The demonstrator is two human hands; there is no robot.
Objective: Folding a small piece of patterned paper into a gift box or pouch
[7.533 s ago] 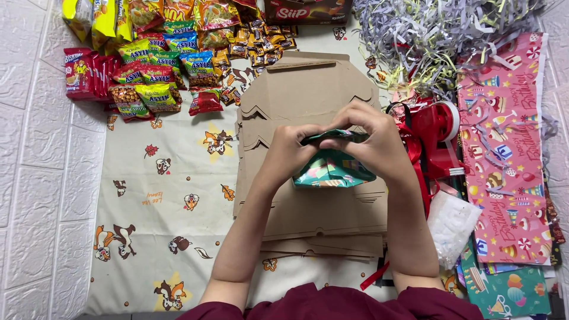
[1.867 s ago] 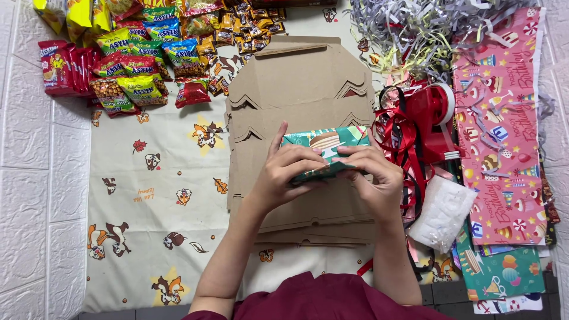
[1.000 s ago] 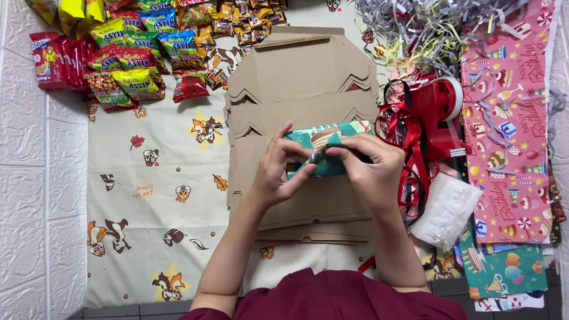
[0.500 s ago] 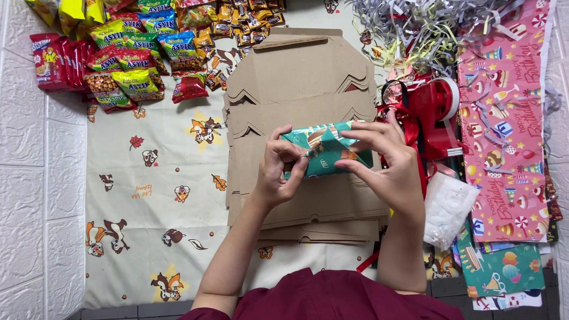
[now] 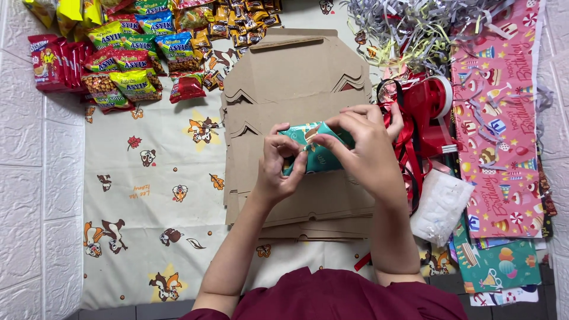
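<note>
A person in a dark red top, seen from above, holds a small teal wrapped parcel (image 5: 320,155) up in both hands over a stack of flat brown cardboard box blanks (image 5: 296,89). The left hand (image 5: 278,169) clasps the parcel's left end, fingers curled round its edge, seemingly to keep it steady. The right hand (image 5: 364,151) covers the parcel's right side, thumb and forefinger pinching the paper at the top middle, as if pressing down a fold. The parcel sits between the 2 hands, touching both and raised off the cardboard.

The cardboard stack lies on a cream cloth printed with cartoon chipmunks (image 5: 148,195), spread over the floor. Beyond the stack's upper left lie bright snack packets (image 5: 127,65) in loose rows. To the stack's right sits a red tape dispenser (image 5: 430,109) amid red ribbon, within easy reach of the right hand. Further right lies pink birthday wrapping paper (image 5: 498,118), and above the stack's right corner, a heap of shredded silver paper (image 5: 415,24).
</note>
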